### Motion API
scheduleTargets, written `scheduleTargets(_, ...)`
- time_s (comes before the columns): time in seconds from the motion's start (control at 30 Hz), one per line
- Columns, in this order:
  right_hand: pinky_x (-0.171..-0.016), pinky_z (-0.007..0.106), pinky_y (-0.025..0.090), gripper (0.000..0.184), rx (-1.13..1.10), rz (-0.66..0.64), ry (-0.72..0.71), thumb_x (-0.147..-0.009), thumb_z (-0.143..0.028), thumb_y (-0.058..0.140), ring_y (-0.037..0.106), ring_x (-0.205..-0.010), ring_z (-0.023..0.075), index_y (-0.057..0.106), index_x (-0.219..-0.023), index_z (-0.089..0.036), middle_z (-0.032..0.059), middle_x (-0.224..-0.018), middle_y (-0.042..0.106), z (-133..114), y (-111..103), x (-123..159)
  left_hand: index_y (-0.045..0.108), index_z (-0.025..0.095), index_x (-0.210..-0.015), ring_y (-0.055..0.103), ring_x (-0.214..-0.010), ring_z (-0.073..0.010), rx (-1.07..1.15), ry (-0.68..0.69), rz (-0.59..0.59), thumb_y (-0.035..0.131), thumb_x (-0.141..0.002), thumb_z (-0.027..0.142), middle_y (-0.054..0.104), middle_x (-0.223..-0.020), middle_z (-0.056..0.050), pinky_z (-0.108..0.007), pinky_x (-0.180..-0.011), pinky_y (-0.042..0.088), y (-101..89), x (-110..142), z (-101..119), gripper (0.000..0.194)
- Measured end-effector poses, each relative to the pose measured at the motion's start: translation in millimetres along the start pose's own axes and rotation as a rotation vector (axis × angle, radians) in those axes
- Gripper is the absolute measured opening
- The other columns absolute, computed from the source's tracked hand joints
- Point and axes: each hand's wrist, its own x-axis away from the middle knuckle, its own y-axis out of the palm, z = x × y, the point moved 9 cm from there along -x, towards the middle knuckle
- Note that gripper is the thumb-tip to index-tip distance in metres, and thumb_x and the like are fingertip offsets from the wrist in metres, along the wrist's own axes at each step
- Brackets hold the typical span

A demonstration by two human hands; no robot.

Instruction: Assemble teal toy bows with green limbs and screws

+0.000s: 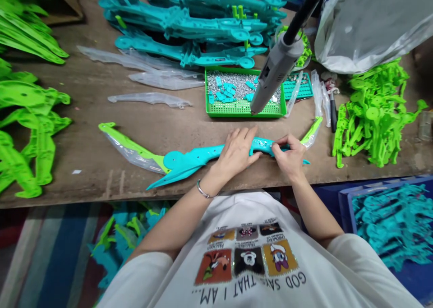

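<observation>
A turquoise toy bow [203,155] lies across the table, with a lime green limb [135,143] at its left end and another lime green limb [313,131] at its right. Clear plastic pieces run along both limbs. My left hand [237,152] rests flat over the bow's middle, fingers stretched out and thumb towards me. Close to the bow's right part, my right hand [289,157] is closed in a pinch. Whatever sits between its fingertips is hidden.
A grey electric screwdriver [279,69] hangs above a green tray [245,114] of screws and small turquoise pieces. Turquoise bow parts [189,24] are stacked behind. Lime green parts lie left [30,132] and right [375,114]. Clear plastic pieces [149,99] lie behind the bow.
</observation>
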Motion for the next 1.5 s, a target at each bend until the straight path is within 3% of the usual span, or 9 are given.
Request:
scheduleTargets(0.47, -0.079, 0.04, 0.053, 0.014, 0.138, -0.014, -0.229, -0.087, -0.017, 0.06, 0.066, -0.078, 0.0233, 0.061, -0.075, -0.024, 0.0051, -0.078, 0.072, -18, 13, 6, 0.028, 0.016, -0.161, 0.053, -0.132, -0.039, 0.074, 0.071, 0.108, 0.081, -0.084, 0.04, 0.053, -0.141, -0.021, -0.055, -0.111, 0.045, -6.6, 4, 1, 0.097)
scheduleTargets(0.57, -0.08, 0.04, 0.053, 0.013, 0.144, -0.079, -0.321, -0.092, -0.019, 0.063, 0.066, -0.081, 0.0231, 0.067, -0.08, -0.022, 0.0056, -0.082, 0.074, -21, 11, 6, 0.027, 0.018, -0.163, 0.046, -0.142, -0.0408, 0.073, 0.141, 0.103, 0.083, -0.081, 0.049, 0.05, -0.15, -0.022, -0.06, -0.121, 0.036, -10.8, 14, 10, 0.104)
scheduleTargets(0.7, -0.086, 0.041, 0.055, 0.018, 0.117, -0.165, -0.419, -0.097, -0.031, 0.067, 0.067, -0.091, 0.0241, 0.071, -0.112, -0.022, 0.0072, -0.097, 0.075, -25, -3, 14, 0.026, 0.017, -0.165, 0.033, -0.153, -0.0458, -0.097, 0.075, 0.06, 0.085, -0.078, 0.056, 0.042, -0.161, -0.024, -0.069, -0.128, 0.015, -19.3, 40, 11, 0.112)
scheduleTargets(0.83, -0.101, 0.05, 0.051, 0.032, 0.234, -0.166, -0.503, -0.092, -0.034, 0.071, 0.064, -0.106, 0.0286, 0.065, -0.121, -0.023, 0.0103, -0.114, 0.071, -28, -12, 29, 0.029, 0.012, -0.165, 0.038, -0.15, -0.0466, -0.246, -0.057, 0.098, 0.076, -0.087, 0.054, 0.048, -0.157, -0.026, -0.071, -0.126, 0.013, -31.8, 68, -8, 0.099)
scheduleTargets(0.93, -0.115, 0.058, 0.04, 0.04, 0.382, -0.191, -0.507, -0.087, -0.035, 0.074, 0.06, -0.114, 0.0325, 0.061, -0.121, -0.019, 0.0135, -0.121, 0.067, -18, -11, 36, 0.044, 0.012, -0.157, 0.059, -0.128, -0.0405, -0.339, -0.071, 0.109, 0.06, -0.1, 0.047, 0.064, -0.138, -0.023, -0.065, -0.121, 0.029, -32.8, 75, -24, 0.069)
scheduleTargets(1.03, -0.116, 0.058, 0.038, 0.044, 0.477, -0.183, -0.5, -0.086, -0.032, 0.073, 0.058, -0.117, 0.0335, 0.058, -0.125, -0.018, 0.0149, -0.125, 0.065, -3, -21, 37, 0.059, 0.015, -0.142, 0.067, -0.105, -0.0353, -0.423, -0.019, 0.062, 0.05, -0.104, 0.049, 0.072, -0.117, -0.019, -0.052, -0.098, 0.047, -28.9, 71, -32, 0.052)
scheduleTargets(1.13, -0.109, 0.054, 0.045, 0.045, 0.502, -0.184, -0.534, -0.089, -0.027, 0.07, 0.059, -0.117, 0.0327, 0.056, -0.13, -0.019, 0.0148, -0.126, 0.066, 9, -37, 37, 0.064, 0.014, -0.134, 0.068, -0.096, -0.0344, -0.504, 0.008, 0.009, 0.044, -0.105, 0.053, 0.072, -0.102, -0.017, -0.044, -0.081, 0.049, -33.2, 64, -36, 0.052)
scheduleTargets(1.3, -0.101, 0.049, 0.051, 0.04, 0.438, -0.1, -0.669, -0.092, -0.025, 0.072, 0.063, -0.115, 0.0297, 0.059, -0.13, -0.021, 0.0132, -0.123, 0.07, 10, -62, 31, 0.067, 0.013, -0.12, 0.071, -0.095, -0.0324, -0.477, 0.055, -0.128, 0.039, -0.107, 0.055, 0.073, -0.103, -0.016, -0.04, -0.08, 0.049, -55.4, 53, -37, 0.053)
scheduleTargets(1.5, -0.091, 0.041, 0.056, 0.04, 0.316, 0.015, -0.834, -0.089, -0.021, 0.079, 0.069, -0.101, 0.0231, 0.068, -0.126, -0.028, 0.0063, -0.117, 0.078, -16, -79, 23, 0.067, 0.02, -0.118, 0.074, -0.087, -0.0301, -0.414, 0.034, -0.34, 0.041, -0.107, 0.058, 0.077, -0.095, -0.011, -0.034, -0.073, 0.047, -78.0, 37, -37, 0.048)
